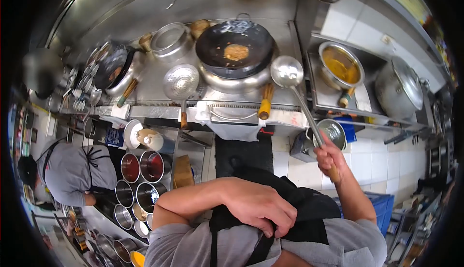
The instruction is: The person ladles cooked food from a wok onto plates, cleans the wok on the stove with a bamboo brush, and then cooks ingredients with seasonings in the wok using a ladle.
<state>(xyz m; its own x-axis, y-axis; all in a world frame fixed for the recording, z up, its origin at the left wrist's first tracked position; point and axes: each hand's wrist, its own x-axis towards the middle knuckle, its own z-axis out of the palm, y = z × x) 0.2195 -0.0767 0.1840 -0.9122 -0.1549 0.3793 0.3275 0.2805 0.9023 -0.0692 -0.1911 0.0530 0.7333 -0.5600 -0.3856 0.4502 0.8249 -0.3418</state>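
Note:
My right hand (330, 159) is wrapped round the wooden handle end of a long metal ladle (287, 71), whose bowl hangs just right of the large black wok (234, 49). A small orange-brown heap of food (236, 52) lies in the middle of that wok. My left hand (261, 207) rests against my chest on the black apron, with its fingers curled and bent down. Whether those fingers pinch the cloth is hidden. A perforated skimmer (181, 81) lies on the steel stove top left of the wok, its wooden handle over the front edge.
A bowl of yellow liquid (341, 66) and a lidded pot (399, 88) stand at the right. A second wok (110, 68) is at the left. Several metal pots (153, 166) fill the counter at lower left, beside another person (77, 170) bending over.

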